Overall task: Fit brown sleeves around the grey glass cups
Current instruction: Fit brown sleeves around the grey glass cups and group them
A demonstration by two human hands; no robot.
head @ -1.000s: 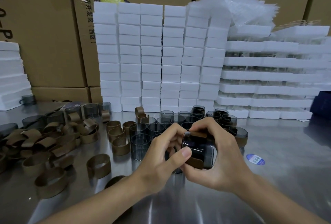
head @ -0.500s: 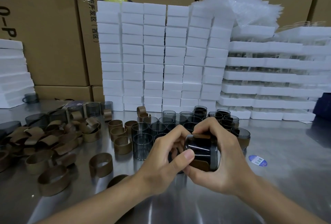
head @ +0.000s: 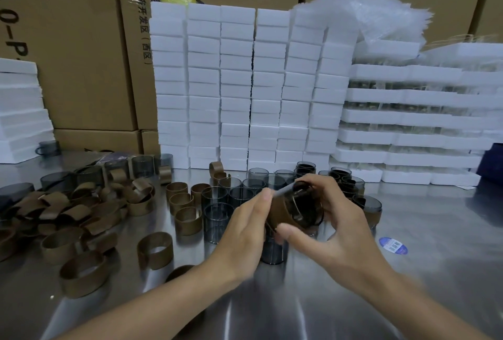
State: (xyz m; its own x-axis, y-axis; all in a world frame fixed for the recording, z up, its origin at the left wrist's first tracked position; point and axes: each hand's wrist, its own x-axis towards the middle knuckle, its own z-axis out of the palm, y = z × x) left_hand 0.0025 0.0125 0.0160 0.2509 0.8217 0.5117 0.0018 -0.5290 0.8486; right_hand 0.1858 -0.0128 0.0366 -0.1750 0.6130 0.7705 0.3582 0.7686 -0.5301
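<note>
The grey cup (head: pixel 304 203) is held tilted on its side in the air above the steel table (head: pixel 441 220), with a brown sleeve (head: pixel 280 213) wrapped round its left part. The right hand (head: pixel 337 231) grips the cup, fingers curled over the top and thumb tucked underneath. The left hand (head: pixel 242 233) (blurred) has fairly straight fingers laid against the sleeve's left side, not closed round it. Directly below the cup, a second cup (head: pixel 273 254) stands upright on the table. Behind and to the left of the cup stands a cluster of bare cups (head: pixel 236 190). Further left, loose sleeves (head: pixel 81 212) lie strewn in a heap. To the right of the cup lies a round blue sticker (head: pixel 393 246). Far behind it rise stacked white foam blocks (head: pixel 236 81) and cardboard boxes (head: pixel 81 40).
</note>
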